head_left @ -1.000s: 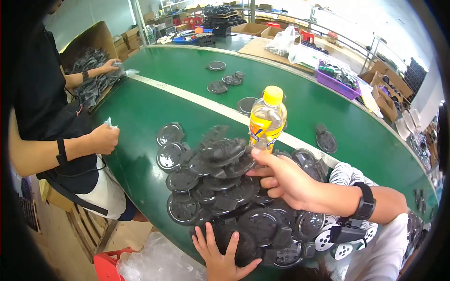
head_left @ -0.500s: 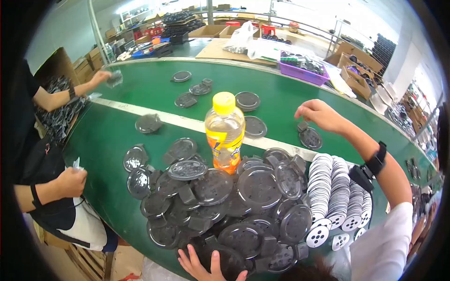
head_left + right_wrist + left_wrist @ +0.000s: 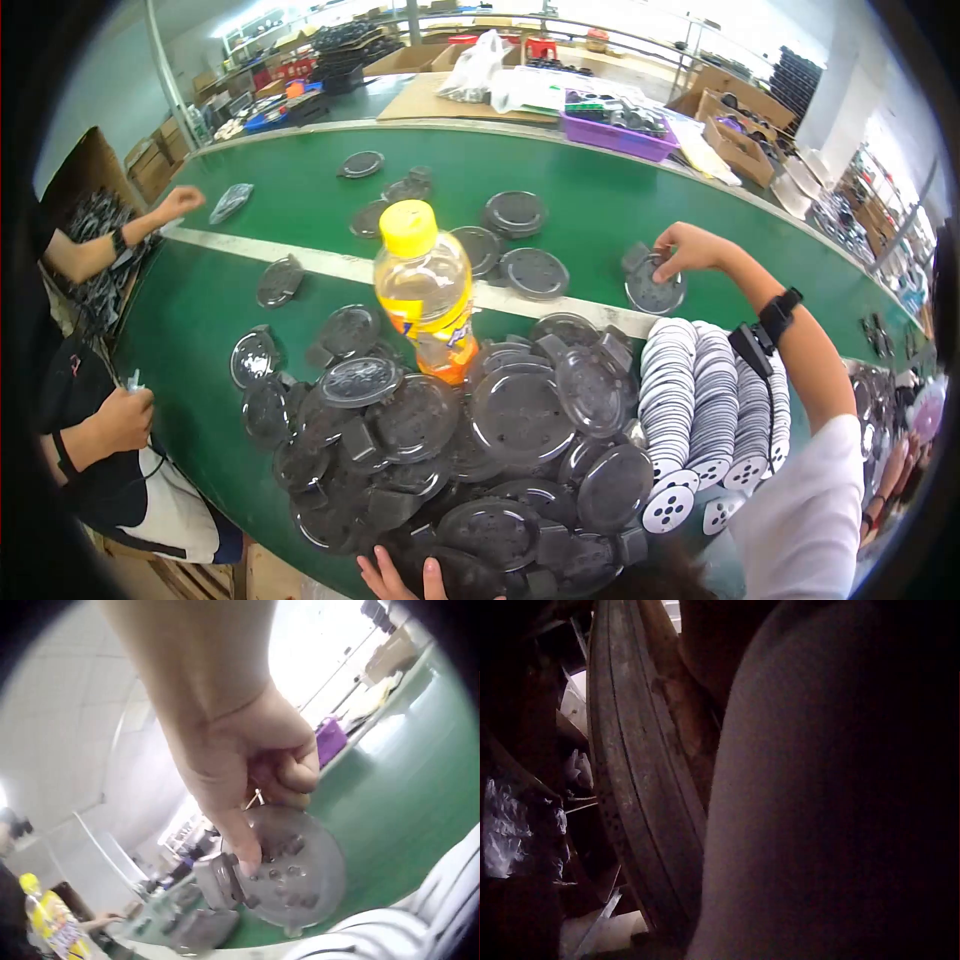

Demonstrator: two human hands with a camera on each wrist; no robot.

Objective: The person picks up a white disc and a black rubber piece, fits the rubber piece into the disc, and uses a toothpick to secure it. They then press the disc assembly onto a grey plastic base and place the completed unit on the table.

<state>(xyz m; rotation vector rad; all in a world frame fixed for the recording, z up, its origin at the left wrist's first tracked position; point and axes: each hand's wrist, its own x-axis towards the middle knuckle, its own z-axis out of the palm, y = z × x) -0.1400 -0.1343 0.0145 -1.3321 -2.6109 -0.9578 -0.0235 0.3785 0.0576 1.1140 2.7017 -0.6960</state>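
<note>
In the head view my right hand [image 3: 695, 248] reaches to the far right and pinches a dark translucent round plastic part [image 3: 655, 290] with a square tab. The right wrist view shows the thumb pressed on this round part [image 3: 292, 870] beside its tab, the other fingers curled at its far edge. My left hand [image 3: 400, 582], cut off by the bottom edge, rests with fingers spread against the near side of a pile of similar round parts [image 3: 520, 415]. The left wrist view is dark and does not show the hand.
A yellow-capped bottle [image 3: 425, 300] stands behind the pile. Stacked white discs [image 3: 668, 400] lie right of it. More round parts [image 3: 515, 213] lie on the green table [image 3: 600, 180]. At left, another person's hand [image 3: 182, 200] is near a plastic-wrapped piece [image 3: 232, 203].
My right hand has moved from the pile to the lone part at the far right and now pinches it. The other person has let go of a wrapped piece. The view has turned right.
</note>
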